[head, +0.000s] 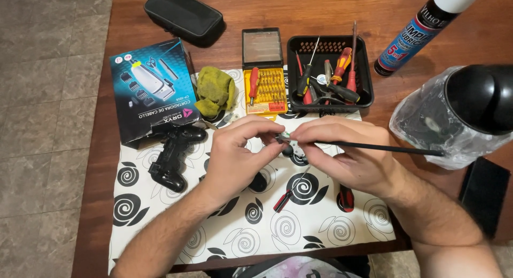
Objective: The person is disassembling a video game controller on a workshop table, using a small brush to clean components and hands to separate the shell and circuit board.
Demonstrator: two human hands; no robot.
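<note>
We had both hands meeting over the mat [160,203]. The left hand [235,150] pinched a small metal part [291,143], fingers curled tight. The right hand [344,152] gripped it too, closed on a thin black tool [395,148] pointing right. The part sat between our fingertips. A blue box [152,88] lay at left, a yellow bit case [264,85] behind, a blue spray can [411,35] far right.

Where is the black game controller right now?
The black game controller lies on the left side of the spiral-patterned mat, just below the blue hair clipper box and left of the person's left hand.
</note>
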